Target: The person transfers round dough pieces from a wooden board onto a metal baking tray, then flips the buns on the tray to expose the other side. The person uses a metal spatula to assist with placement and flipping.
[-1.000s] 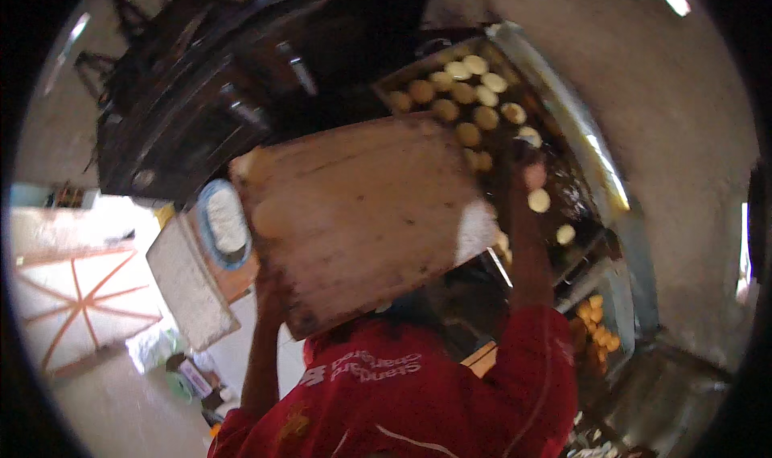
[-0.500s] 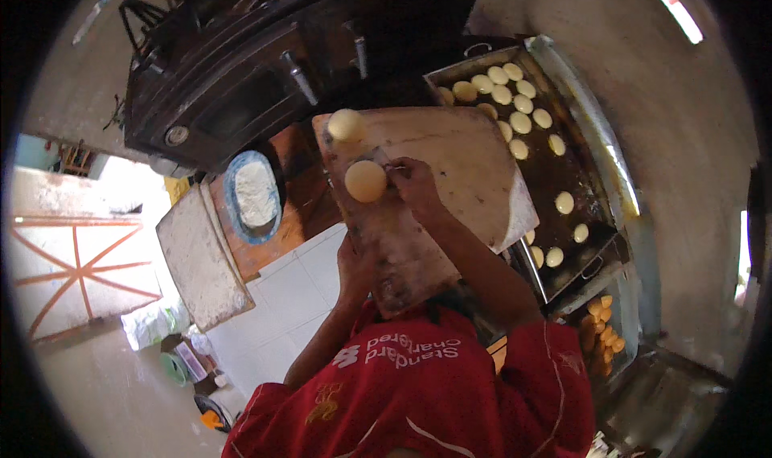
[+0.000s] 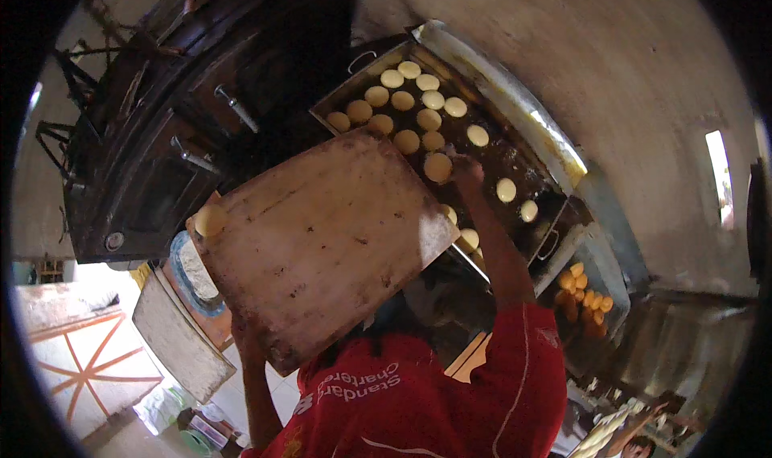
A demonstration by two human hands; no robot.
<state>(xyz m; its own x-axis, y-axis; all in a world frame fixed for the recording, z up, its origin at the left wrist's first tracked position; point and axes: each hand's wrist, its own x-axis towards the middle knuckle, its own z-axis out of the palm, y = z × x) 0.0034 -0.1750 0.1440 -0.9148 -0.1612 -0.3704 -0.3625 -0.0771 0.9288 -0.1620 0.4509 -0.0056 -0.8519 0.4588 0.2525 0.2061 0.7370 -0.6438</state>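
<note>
I hold a large worn wooden board (image 3: pixel 322 241) tilted in front of me. My left hand (image 3: pixel 241 341) grips its lower left edge from beneath and is mostly hidden. One pale dough round (image 3: pixel 211 219) rests on the board's far left corner. My right hand (image 3: pixel 468 170) reaches past the board's right edge, fingers closed on another dough round (image 3: pixel 438 167), right over a dark metal tray (image 3: pixel 354 96). Several dough rounds lie in rows on that tray.
A dark oven (image 3: pixel 193 160) with metal handles stands to the left of the tray. Below it are a blue-rimmed dish (image 3: pixel 189 269) and a flat pale slab (image 3: pixel 181 341). A container of golden fried pieces (image 3: pixel 587 297) sits to the right, by a concrete wall (image 3: pixel 643 120).
My right hand took one of two dough rounds off the board and carried it right, to the tray. The board has tilted lower, and only my left hand holds it now.
</note>
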